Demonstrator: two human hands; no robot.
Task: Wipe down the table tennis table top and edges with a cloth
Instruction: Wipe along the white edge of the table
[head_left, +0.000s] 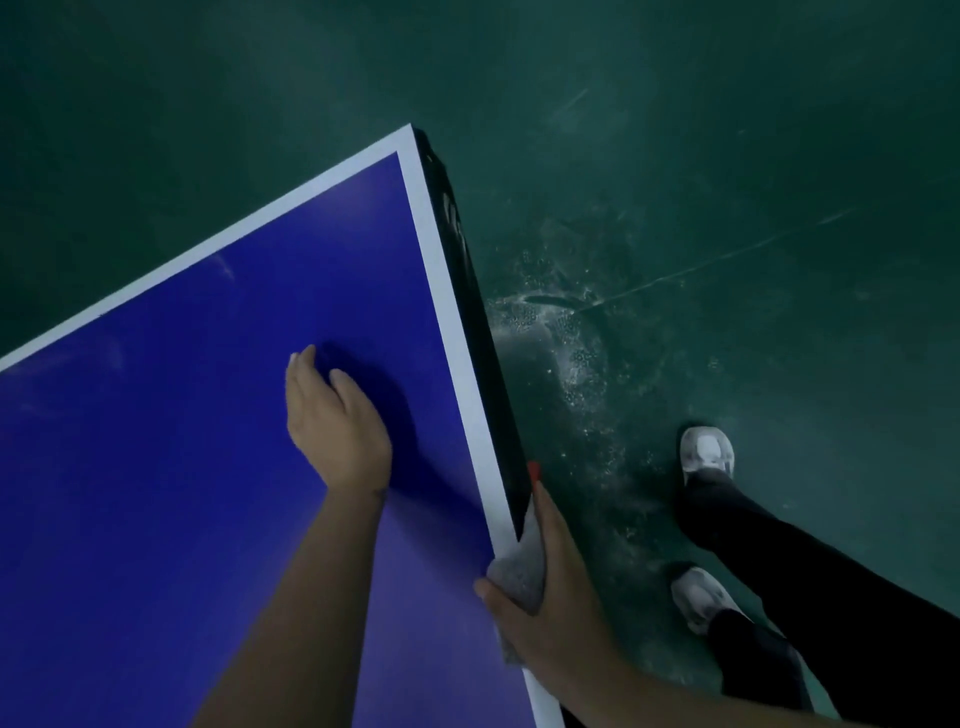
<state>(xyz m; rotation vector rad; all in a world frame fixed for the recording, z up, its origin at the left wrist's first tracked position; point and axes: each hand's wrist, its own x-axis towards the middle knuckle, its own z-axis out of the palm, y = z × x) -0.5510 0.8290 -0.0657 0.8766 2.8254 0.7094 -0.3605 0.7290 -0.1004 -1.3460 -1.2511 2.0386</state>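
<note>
Grips cloth (517, 574) in right hand (553, 608), thumb over it, pinned against table (441, 291) edge. Rests left hand (332, 421), relaxed and empty, on top further left. Could drop cloth below right hand by slackening pressure; could smear top with left palm.

Table tennis hall — blue table (182, 467), scuffed green sports floor (727, 156)
</note>
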